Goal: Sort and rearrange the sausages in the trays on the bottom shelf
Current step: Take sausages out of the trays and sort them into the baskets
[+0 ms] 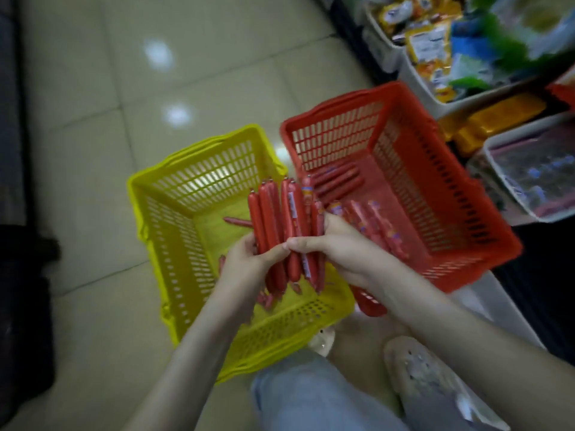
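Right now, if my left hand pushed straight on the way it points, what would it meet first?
Your left hand would meet the sausages it grips, then likely your right hand just behind them; depth is hard to judge.

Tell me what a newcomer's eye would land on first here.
First comes the sausage bundle at centre, gripped by the left hand and the right hand together. Then the two bright baskets on the floor beneath it: the yellow basket on the left and the red basket on the right, with loose sausages lying in the red one.
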Demonstrator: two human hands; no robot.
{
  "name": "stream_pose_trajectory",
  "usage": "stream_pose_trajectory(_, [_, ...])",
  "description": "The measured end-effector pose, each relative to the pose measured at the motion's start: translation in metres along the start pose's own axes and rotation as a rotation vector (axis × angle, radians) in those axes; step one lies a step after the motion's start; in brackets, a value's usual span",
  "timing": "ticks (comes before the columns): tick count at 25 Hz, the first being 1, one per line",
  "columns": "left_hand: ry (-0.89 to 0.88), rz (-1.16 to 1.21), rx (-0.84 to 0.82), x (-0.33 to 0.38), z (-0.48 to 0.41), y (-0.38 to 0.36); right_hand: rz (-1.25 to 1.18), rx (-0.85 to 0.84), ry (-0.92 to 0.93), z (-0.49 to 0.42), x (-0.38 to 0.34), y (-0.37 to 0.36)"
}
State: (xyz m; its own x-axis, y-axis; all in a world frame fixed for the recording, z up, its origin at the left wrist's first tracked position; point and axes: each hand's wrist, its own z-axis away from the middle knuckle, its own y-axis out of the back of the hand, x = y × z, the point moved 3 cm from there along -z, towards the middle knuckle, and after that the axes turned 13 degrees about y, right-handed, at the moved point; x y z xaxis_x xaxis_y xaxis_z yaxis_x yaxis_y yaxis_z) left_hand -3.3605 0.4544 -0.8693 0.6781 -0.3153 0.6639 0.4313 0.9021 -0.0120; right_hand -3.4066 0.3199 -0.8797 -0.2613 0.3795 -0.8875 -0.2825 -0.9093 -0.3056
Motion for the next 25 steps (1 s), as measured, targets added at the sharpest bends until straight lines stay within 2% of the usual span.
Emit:
stream_pose_trajectory(4, [0.219, 0.189, 0.143, -0.043, -0.058, 0.071, 0.023, -0.029, -0.231, -0.069, 0.080, -0.053])
stream_pose_trajectory(7, [0.372, 0.207, 0.245, -0.091, -0.108, 0.087, 0.147, 0.032, -0.369, -0.100, 0.149, -0.054])
stream_pose_trajectory(10, [0.443, 0.071, 0.348, -0.137, -0.153, 0.089, 0.343, 0.123, -0.465, -0.116, 0.217, -0.035])
stream_pose_trajectory(14, [0.516, -0.448, 0.505, -0.176, -0.182, 0.088, 0.775, 0.163, -0.485, -0.115, 0.256, -0.019])
stream_pose_trajectory(17, [0.423, -0.632, 0.567, -0.188, -0.181, 0.083, 0.936, 0.142, -0.374, -0.115, 0.265, -0.018])
stream_pose_trajectory(20, [0.291, -0.823, 0.588, -0.185, -0.175, 0.078, 1.074, 0.053, -0.335, -0.114, 0.259, -0.018])
stream_pose_trajectory(23, [0.134, -0.909, 0.591, -0.156, -0.166, 0.067, 1.092, 0.023, -0.271, -0.109, 0.233, -0.020])
stream_pose_trajectory(25, [0.032, -0.923, 0.565, -0.122, -0.152, 0.051, 1.062, 0.029, -0.152, -0.103, 0.200, -0.023])
